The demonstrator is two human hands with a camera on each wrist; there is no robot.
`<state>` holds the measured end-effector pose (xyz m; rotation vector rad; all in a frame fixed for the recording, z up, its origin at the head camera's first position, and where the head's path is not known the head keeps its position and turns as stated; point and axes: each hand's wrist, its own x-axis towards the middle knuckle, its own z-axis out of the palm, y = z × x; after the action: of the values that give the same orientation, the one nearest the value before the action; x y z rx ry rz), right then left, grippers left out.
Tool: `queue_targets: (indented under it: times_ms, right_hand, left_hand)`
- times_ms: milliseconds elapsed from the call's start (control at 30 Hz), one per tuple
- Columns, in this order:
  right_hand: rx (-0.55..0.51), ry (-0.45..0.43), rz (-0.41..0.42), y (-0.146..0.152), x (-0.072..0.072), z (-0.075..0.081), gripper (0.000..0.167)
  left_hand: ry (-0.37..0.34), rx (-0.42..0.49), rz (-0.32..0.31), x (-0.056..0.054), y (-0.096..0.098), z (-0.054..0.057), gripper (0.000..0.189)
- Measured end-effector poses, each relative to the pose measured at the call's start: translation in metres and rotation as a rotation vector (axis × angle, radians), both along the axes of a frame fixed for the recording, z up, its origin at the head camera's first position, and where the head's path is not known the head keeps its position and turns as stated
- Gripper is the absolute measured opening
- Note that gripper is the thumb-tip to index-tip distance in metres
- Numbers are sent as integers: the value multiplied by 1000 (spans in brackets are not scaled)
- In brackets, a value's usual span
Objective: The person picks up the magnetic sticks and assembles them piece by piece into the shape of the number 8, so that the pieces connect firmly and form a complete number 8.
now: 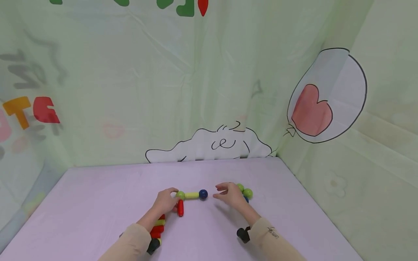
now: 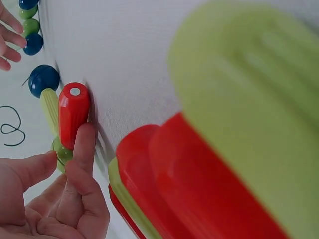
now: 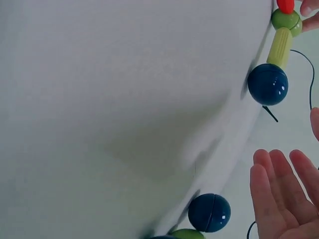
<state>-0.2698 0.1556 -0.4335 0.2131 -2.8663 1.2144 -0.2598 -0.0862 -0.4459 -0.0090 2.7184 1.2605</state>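
Piled sticks (image 2: pixel 209 179) nearest, on the surface (image 1: pixel 202 235). Left hand (image 1: pixel 164 201) pinches the green ball (image 1: pixel 180 195), where red stick (image 1: pixel 180 208) and yellow stick (image 1: pixel 192 195) seem to meet; blue ball (image 1: pixel 203 194) at far end. Right hand (image 1: pixel 230 195) empty (fingers spread). Best: brace green ball, keep sticks square.

In the head view, the left sleeve (image 1: pixel 132 239) partly hides the rods (image 1: pixel 158 229), the right hand (image 1: pixel 231 195) partly hides the balls (image 1: pixel 248 193) and the top edge crops green letters (image 1: pixel 187 8), while the left-wrist view blurs a yellow rod (image 2: pixel 254 89).
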Motion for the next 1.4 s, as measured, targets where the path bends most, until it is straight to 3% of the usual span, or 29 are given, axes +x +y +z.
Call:
queue_targets:
  times_ms: [167,567,1033,1400]
  right_hand:
    - [-11,75,-2,13,3,-1,35]
    - [-30,66,-42,42,13,6,32]
    - [56,52,-96,70,18,1,31]
    - [99,40,-102,82,18,-2,26]
  left_hand:
    - [19,-4,-5,-2,0,1,31]
    - [132,-128,-52,-7,-1,3,32]
    - [65,-39,-19,-11,0,3,26]
    - [41,-33,-23,-13,1,5,25]
